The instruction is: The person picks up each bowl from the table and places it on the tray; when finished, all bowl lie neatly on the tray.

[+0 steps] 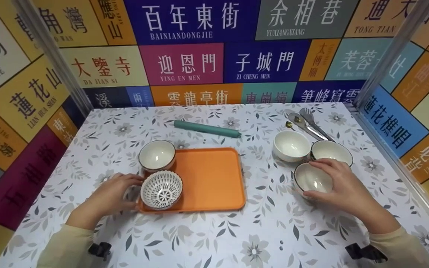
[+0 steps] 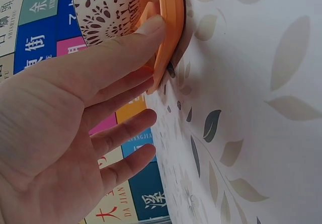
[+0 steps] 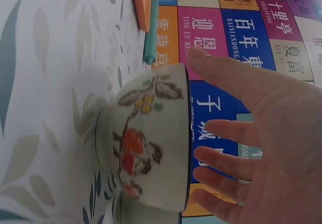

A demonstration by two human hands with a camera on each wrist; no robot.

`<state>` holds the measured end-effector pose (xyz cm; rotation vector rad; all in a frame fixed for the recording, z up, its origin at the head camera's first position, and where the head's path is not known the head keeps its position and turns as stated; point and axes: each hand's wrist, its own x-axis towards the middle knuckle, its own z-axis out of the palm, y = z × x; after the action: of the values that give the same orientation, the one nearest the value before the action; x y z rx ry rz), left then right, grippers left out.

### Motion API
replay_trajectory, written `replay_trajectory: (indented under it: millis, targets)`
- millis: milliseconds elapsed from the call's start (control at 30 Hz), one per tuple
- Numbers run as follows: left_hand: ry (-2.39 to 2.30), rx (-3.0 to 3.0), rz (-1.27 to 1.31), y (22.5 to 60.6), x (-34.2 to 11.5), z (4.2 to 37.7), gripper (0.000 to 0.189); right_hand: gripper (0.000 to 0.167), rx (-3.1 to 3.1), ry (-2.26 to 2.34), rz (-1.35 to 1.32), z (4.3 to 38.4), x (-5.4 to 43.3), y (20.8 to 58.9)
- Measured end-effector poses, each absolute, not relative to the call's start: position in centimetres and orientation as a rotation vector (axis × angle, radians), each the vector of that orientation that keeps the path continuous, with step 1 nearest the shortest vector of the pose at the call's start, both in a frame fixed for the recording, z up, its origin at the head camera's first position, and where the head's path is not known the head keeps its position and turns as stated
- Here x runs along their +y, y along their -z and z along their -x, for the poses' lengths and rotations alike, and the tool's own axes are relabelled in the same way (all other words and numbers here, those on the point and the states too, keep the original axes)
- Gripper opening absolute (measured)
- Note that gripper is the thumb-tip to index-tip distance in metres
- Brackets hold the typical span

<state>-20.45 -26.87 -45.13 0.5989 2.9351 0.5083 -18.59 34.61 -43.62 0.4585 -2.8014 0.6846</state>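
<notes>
Left hand [image 1: 111, 194] is spread; right hand [image 1: 344, 189], spread round the dark-rimmed cream ceramic bowl [image 1: 310, 179], should pinch gently.

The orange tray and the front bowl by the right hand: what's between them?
Just bare, leaf-patterned tablecloth lies between the orange tray and the front bowl by the right hand; the head view shows it.

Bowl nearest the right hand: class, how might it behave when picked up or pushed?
The bowl has a shiny highlight inside and looks ceramic, so it is probably stiff, perhaps slippery, and could chip. Its foot is narrower than its rim, so a push high up might tip it. Another bowl sits just behind, so pushing it away could knock them together.
</notes>
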Motion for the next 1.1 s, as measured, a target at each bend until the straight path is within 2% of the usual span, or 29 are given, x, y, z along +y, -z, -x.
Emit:
replay_trajectory:
  millis: [400, 667, 1100]
  targets:
    - [-0.513, 2.934, -0.597, 45.0, -26.9, 20.4, 0.067, 0.105, -2.880, -0.717, -0.300, 17.6, 36.7, 44.0]
    - [-0.527, 2.946, -0.605, 44.9, -26.9, 20.4, 0.066, 0.119, -2.990, -0.743, -0.191, 17.5, 36.4, 44.3]
    - [-0.531, 2.948, -0.619, 44.9, -26.7, 20.4, 0.065, 0.119, -2.919, -0.811, -0.197, 17.5, 36.1, 45.4]
